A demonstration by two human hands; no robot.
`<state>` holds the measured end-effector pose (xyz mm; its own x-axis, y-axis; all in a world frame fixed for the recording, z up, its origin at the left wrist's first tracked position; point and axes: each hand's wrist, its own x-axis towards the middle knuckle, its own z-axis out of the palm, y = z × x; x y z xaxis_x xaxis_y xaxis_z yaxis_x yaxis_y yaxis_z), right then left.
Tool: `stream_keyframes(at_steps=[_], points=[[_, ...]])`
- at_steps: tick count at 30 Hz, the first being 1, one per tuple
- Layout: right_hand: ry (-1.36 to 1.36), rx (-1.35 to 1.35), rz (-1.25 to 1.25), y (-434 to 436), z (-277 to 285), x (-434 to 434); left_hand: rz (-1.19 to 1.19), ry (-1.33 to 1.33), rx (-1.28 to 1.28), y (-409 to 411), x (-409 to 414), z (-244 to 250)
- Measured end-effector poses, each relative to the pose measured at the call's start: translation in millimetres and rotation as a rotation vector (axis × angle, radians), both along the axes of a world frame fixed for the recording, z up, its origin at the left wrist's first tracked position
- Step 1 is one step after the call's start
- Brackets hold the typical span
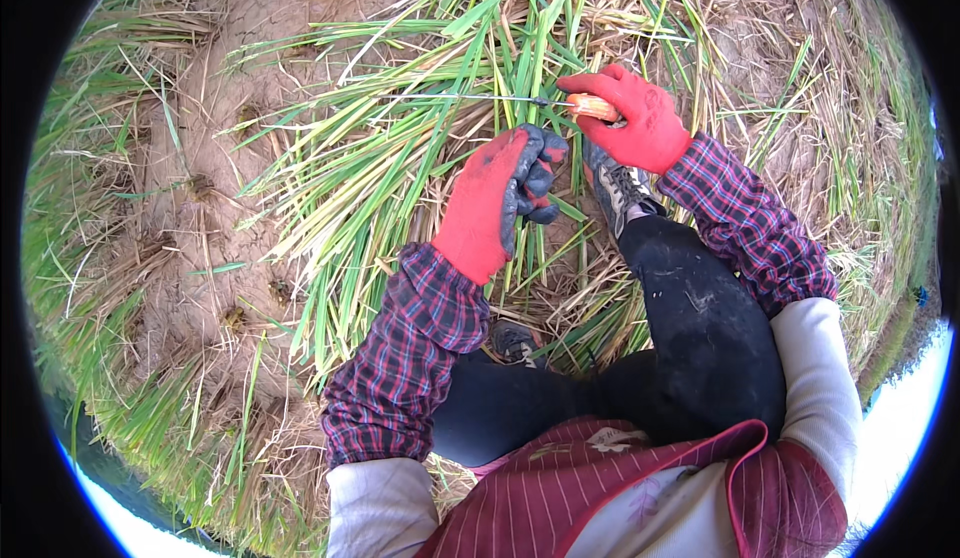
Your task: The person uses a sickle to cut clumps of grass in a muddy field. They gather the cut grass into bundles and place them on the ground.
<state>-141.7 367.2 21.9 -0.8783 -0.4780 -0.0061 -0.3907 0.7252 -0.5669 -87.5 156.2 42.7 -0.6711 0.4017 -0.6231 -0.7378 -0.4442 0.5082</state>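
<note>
My right hand [634, 119], in a red work glove, is closed around the orange handle [592, 107] of a tool with a thin metal blade [465, 97]. The blade points left, across long green and yellowing cut stalks [367, 145] heaped on the ground. Just below and left of the handle is my left hand [506, 190], in a red glove with dark coated palm and fingers. Its fingers are curled over the stalks; whether anything is inside them is hidden. Plaid sleeve covers are on both forearms.
Two shoes stand amid the straw, one right of my left hand [619, 186], the other below it [515, 342]. Dry brown soil [195, 220] with cut stubble lies to the left. Standing grass [82, 310] lines the left side. Dry straw [780, 145] covers the right.
</note>
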Motion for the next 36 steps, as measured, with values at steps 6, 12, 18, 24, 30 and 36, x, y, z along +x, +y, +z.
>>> stream_keyframes(at_steps=[6, 12, 18, 24, 30, 36], points=[[-0.013, 0.014, -0.044, 13, -33, -6, -0.045, 0.055, 0.004, 6, 1, 12], [-0.004, 0.177, -0.09, 25, -39, -13, -0.048, 0.033, 0.024, 6, 7, 8], [0.112, 0.185, -0.063, 20, -41, -9, -0.005, -0.022, -0.009, 14, 8, 8], [0.204, 0.21, -0.002, 28, -48, -23, -0.045, -0.035, -0.009, 18, 12, 14], [0.393, 0.157, 0.044, 46, -53, -48, -0.1, -0.035, -0.004, 20, 16, 24], [0.388, 0.277, -0.131, 88, -40, -65, -0.155, 0.007, -0.032, 13, 13, 35]])
